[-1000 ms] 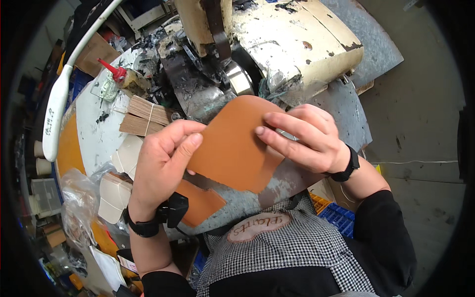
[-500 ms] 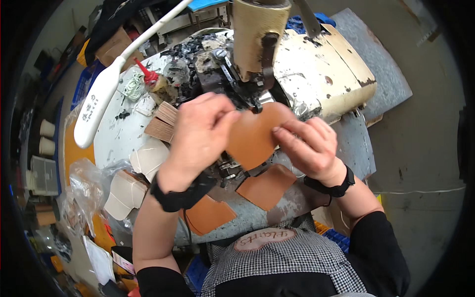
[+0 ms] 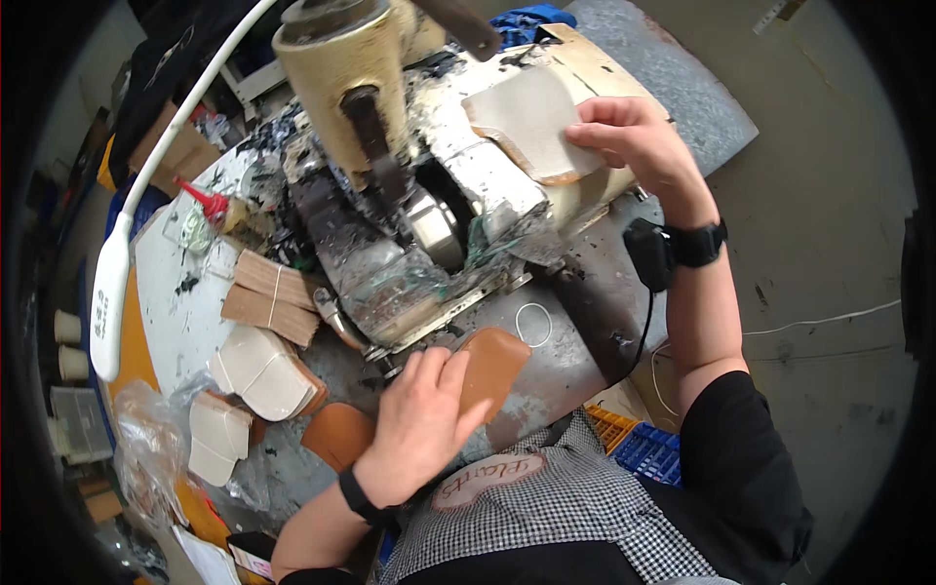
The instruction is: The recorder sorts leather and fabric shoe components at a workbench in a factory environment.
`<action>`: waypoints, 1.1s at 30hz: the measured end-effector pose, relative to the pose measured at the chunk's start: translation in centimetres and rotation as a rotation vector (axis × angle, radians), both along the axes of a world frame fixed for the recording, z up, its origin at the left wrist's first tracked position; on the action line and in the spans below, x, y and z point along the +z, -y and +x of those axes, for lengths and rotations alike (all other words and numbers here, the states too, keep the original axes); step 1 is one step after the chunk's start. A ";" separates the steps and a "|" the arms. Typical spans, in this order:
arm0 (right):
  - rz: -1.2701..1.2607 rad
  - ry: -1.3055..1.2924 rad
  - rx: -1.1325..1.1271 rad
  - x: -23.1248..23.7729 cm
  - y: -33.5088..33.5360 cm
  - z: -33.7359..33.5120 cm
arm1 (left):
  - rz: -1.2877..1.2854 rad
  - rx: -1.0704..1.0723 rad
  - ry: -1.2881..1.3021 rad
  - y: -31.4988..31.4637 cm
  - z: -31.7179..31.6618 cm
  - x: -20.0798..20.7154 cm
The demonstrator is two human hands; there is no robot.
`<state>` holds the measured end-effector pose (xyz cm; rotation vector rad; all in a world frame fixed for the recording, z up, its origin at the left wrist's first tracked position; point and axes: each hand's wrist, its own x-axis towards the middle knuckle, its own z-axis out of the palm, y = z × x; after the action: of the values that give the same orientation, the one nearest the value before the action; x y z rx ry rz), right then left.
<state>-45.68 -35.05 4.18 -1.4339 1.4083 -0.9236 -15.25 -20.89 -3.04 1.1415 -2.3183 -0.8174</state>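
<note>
My right hand (image 3: 634, 136) is at the upper right, its thumb and fingers pinching the edge of a leather piece (image 3: 526, 117). That piece shows its pale grey backing, with brown along its near rim, above the cream machine housing. Lower down, my left hand (image 3: 419, 414) grips a second leather piece (image 3: 499, 369), brown side up, by its left part between fingers and thumb. Some fingertips are hidden. Another brown leather piece (image 3: 336, 434) lies on the table just left of my left wrist. Between my hands stands a machine with a shiny metal wheel (image 3: 434, 229).
Tied bundles of pale pieces (image 3: 268, 370) and brown strips (image 3: 268, 297) lie at the left, near crumpled clear plastic (image 3: 151, 429). A white lamp (image 3: 109, 302) hangs there. A red-nozzled bottle (image 3: 219, 210) stands behind. A white ring (image 3: 533, 325) lies near the machine.
My right hand has carried its leather piece away from the machine to the upper right, and its pale side now shows. My left hand has come down and taken hold of another piece.
</note>
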 end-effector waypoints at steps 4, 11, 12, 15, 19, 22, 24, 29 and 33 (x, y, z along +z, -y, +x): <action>0.054 -0.060 -0.116 -0.6 0.4 -0.1 | -0.104 0.004 0.396 -1.0 -0.1 -2.7; -0.275 -0.445 -0.222 -1.7 -0.3 0.3 | -0.010 -0.004 0.420 -0.7 -0.2 -2.7; -0.363 -0.476 -0.242 -1.7 -0.8 0.4 | -0.024 0.002 0.399 -0.6 -0.3 -2.6; -0.455 -0.395 -0.244 -1.0 -2.6 1.8 | 0.067 -0.007 0.383 -0.7 0.3 -2.6; -0.673 -0.468 0.005 -1.0 -5.4 3.3 | 0.108 -0.096 0.098 0.8 1.5 -1.3; -0.944 -0.494 0.118 -2.8 -6.2 4.8 | 0.235 0.045 -0.178 2.1 2.8 2.6; -1.037 -0.544 0.168 -4.6 -6.9 5.3 | 0.231 0.103 -0.266 3.0 3.7 3.9; -1.432 -0.620 0.443 -4.6 -8.1 8.2 | 0.211 0.118 -0.349 4.7 5.3 4.0; -1.445 -0.570 0.391 -5.3 -7.7 9.9 | 0.276 0.269 -0.209 5.7 6.1 4.9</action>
<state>-35.79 -27.35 -1.08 -3.0793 0.5808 -1.3924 -9.10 -26.63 1.89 1.3740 -1.8732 -1.1167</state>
